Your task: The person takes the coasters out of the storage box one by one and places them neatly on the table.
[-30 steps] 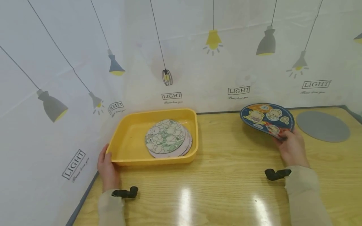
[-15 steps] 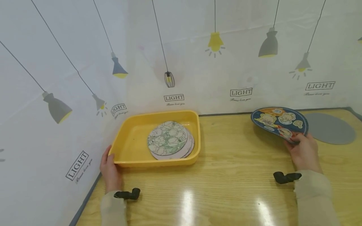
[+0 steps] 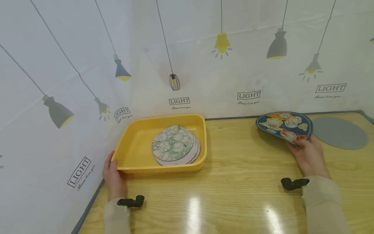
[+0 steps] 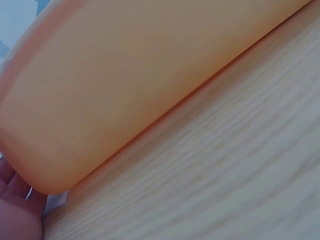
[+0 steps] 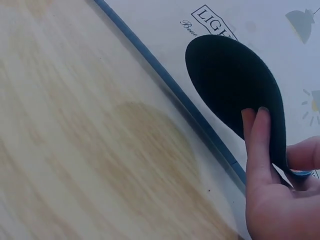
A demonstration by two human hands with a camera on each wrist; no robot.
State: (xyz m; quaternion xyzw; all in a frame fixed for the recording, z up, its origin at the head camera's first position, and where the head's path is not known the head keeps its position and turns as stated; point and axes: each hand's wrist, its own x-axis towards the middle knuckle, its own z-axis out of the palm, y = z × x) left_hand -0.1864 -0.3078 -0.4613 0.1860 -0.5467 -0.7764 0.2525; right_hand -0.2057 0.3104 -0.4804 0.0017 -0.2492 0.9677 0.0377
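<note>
Shifted slightly leftward since the frame half a second earlier: a dark-blue round flexible mat with cartoon prints [image 3: 284,127], held in the right hand [image 3: 309,157]. Head view: the mat is tilted above the light-brown wooden desk [image 3: 233,182], just left of a plain grey round mat [image 3: 340,133] lying flat. A yellow rectangular plastic tray [image 3: 140,170] contains a white-and-green floral round mat [image 3: 173,143] stacked on at least one pale pink round mat [image 3: 195,152]. Progress, as judged: partial; the stacked mats are inside the tray, the blue and grey ones outside. Left wrist view: the left hand [image 4: 20,217], only partly visible, grips the tray at its near-left corner. Right wrist view: thumb and fingers pinch the blue mat, which is bowed, its dark underside showing.
</note>
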